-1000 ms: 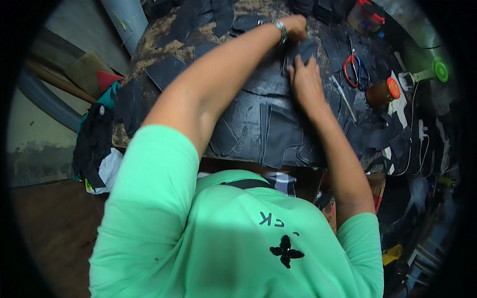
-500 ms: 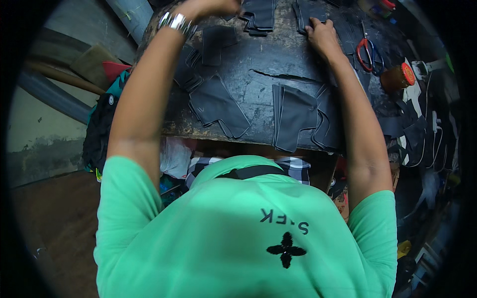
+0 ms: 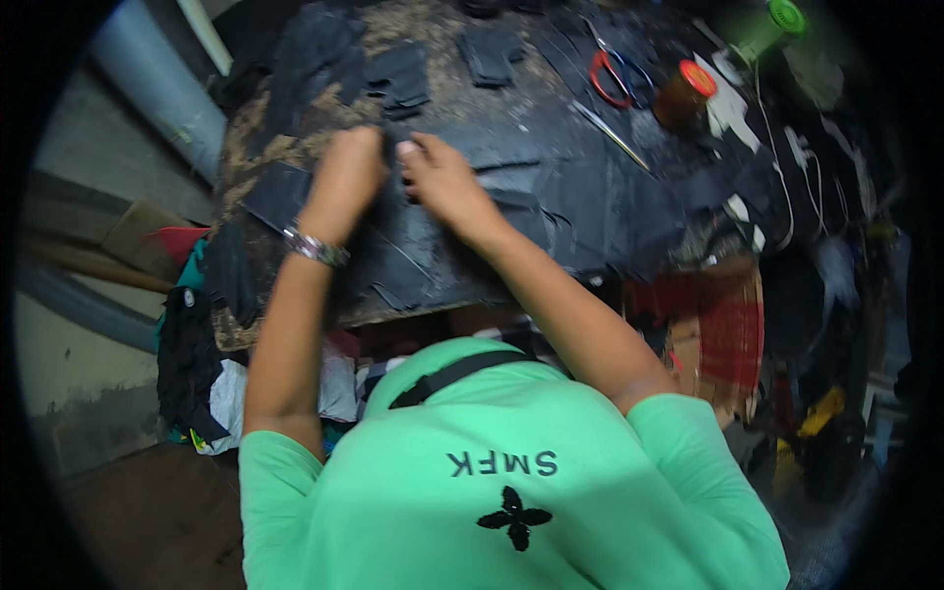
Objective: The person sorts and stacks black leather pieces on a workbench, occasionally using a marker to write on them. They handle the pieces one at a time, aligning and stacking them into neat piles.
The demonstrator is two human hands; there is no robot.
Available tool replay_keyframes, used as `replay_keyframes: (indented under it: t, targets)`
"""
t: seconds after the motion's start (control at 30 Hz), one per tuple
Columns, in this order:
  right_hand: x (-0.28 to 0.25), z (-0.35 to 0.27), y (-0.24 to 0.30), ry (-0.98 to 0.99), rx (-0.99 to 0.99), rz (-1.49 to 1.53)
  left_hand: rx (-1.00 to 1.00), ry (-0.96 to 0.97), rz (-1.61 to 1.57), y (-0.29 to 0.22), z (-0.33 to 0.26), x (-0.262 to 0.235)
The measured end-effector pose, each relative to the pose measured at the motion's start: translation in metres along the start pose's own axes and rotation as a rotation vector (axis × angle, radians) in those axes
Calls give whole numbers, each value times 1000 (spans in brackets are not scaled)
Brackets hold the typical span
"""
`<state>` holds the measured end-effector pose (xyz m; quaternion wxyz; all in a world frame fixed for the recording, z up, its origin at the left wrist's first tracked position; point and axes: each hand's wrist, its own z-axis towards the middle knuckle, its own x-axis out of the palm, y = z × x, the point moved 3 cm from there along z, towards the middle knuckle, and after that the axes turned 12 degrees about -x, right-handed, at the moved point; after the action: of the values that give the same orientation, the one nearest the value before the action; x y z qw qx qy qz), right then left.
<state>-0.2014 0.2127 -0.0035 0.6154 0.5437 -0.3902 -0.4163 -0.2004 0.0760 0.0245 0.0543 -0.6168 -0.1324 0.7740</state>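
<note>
Head view. A worn bench (image 3: 258,128) with a crumbling brown top is seen from above, covered with cut pieces of dark fabric. Both forearms rise from the lower edge over a green shirt (image 3: 511,482) crossed by a dark strap. The left hand (image 3: 346,177) and the right hand (image 3: 444,182) are brought close together near the middle of the bench — almost touching — and are laid on a large dark fabric piece (image 3: 551,202) spread flat beneath them. The fingers of the left hand are curled down onto the cloth; the right hand is shown with fingertips bent and pressed to the same cloth, a fold or edge apparently pinched, though whether a firm grip is held cannot be told for either hand. A metal wristband (image 3: 315,248) is worn on the left wrist.

Smaller dark fabric pieces (image 3: 398,79) are scattered farther back on the bench, well apart from the hands. To the right, red-handled scissors (image 3: 615,77) are laid flat, with a thin metal rod (image 3: 612,136) just beside them and a brown thread spool (image 3: 685,93) with an orange top near them. A green-capped object (image 3: 772,28) is seen blurred at the far right rim. Below the bench edge, at the left, a heap of dark and white cloth (image 3: 202,379) is piled — red checked material (image 3: 733,329) is visible at the right.
</note>
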Motion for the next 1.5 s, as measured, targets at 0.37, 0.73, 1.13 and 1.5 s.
replay_keyframes:
  t: [0.37, 0.73, 1.13, 1.5]
  targets:
    - [-43, 22, 19, 177, 100, 453, -433, -4, -1259, -14, -48, -14]
    - [-35, 30, 20, 250, 58, 433, -374, 232, -1504, 1, -42, -3]
    - [-26, 57, 4, 303, -78, -159, -424, 378, -1284, 23, -16, -6]
    - [-82, 152, -15, -56, -264, -671, -340, 261, -1302, 64, 15, -12]
